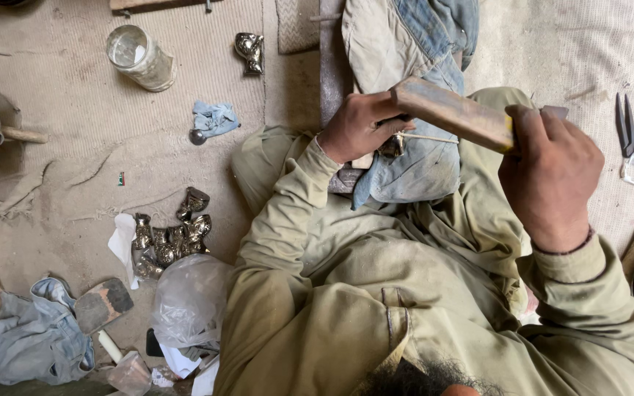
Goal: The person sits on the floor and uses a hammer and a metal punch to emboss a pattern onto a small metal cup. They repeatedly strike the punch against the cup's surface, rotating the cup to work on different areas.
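Right hand (548,172) is clenched around one end of a flat wooden bar (453,114). Left hand (361,126) pinches a small metal piece (390,147) beneath it, over the denim-covered lap (416,172). Similar metal pieces (170,235) lie heaped on the floor.

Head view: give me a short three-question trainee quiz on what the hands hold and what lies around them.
1. True or false: the right hand grips one end of the long wooden block.
2. What does the left hand steady on the denim cloth? A) small metal piece B) glass jar C) scissors
3. Where does the pile of small metal pieces lie relative to the person?

Key:
1. True.
2. A, the small metal piece; the glass jar and scissors lie untouched on the floor.
3. On the floor at the person's left.
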